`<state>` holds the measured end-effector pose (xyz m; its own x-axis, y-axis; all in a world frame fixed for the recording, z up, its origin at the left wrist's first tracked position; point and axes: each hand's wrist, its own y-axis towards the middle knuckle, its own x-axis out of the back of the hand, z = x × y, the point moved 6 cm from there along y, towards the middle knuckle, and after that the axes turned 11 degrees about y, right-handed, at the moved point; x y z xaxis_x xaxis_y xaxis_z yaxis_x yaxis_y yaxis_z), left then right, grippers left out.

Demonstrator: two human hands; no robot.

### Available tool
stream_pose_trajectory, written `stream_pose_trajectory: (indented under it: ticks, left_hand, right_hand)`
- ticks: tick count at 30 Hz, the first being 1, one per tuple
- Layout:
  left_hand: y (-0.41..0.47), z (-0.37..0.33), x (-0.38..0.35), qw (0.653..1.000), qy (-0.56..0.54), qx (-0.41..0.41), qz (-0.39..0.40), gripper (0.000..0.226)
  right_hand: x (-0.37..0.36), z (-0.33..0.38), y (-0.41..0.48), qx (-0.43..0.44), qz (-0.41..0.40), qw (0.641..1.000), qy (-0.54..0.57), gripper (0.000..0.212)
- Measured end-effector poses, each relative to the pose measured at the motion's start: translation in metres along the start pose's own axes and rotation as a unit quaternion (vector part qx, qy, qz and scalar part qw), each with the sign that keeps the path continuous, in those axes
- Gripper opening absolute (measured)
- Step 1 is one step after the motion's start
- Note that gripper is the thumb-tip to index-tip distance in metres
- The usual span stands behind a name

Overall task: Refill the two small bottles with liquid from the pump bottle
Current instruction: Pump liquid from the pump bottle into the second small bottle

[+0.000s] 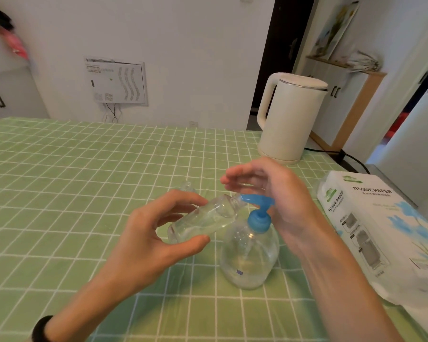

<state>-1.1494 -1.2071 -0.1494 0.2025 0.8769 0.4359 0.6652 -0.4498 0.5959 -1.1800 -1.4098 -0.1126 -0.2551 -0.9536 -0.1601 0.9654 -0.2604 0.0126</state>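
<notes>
Nearest, toward the near edge of the green-checked surface (pixel 59 193): pump bottle (pixel 248 257) upright, clear, holding clear liquid, level hard to read. Left hand (pixel 158 233) gripping a small bottle (pixel 203 218) between thumb and fingers, tilted, mouth set against the spout of the blue pump head (pixel 257 211); clear liquid pooled along its lower side. Right hand (pixel 277 193) flat over the pump head, fingers straight, grasping nothing. Just behind, second small bottle (pixel 187 186), mostly hidden, contents unreadable. At right edge, tissue paper pack (pixel 381 230). At far right corner, cream kettle (pixel 289 119), lid closed.
</notes>
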Motion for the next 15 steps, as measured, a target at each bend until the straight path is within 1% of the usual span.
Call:
stream_pose_trajectory:
  ticks: [4, 7, 9, 13, 15]
  left_hand:
    - [0.000, -0.004, -0.001, 1.000, -0.004, -0.002, 0.004, 0.047]
    - [0.001, -0.005, -0.002, 1.000, -0.006, -0.001, 0.009, 0.046]
    - [0.000, -0.006, -0.001, 1.000, -0.009, 0.003, 0.009, 0.046]
    - [-0.001, -0.005, 0.000, 1.000, -0.011, 0.010, 0.010, 0.045]
    - [-0.001, -0.004, 0.000, 1.000, -0.012, 0.009, 0.010, 0.044]
  right_hand:
    - [-0.001, -0.005, -0.012, 0.036, -0.013, 0.997, -0.070, 0.039]
    - [0.003, -0.012, -0.021, 0.043, -0.037, 0.992, -0.110, 0.040]
    - [0.005, -0.019, -0.026, 0.041, -0.051, 0.993, -0.101, 0.047]
    - [0.004, -0.035, -0.036, 0.062, -0.070, 0.992, -0.087, 0.073]
    - [0.004, -0.039, -0.037, 0.071, -0.087, 0.990, -0.081, 0.076]
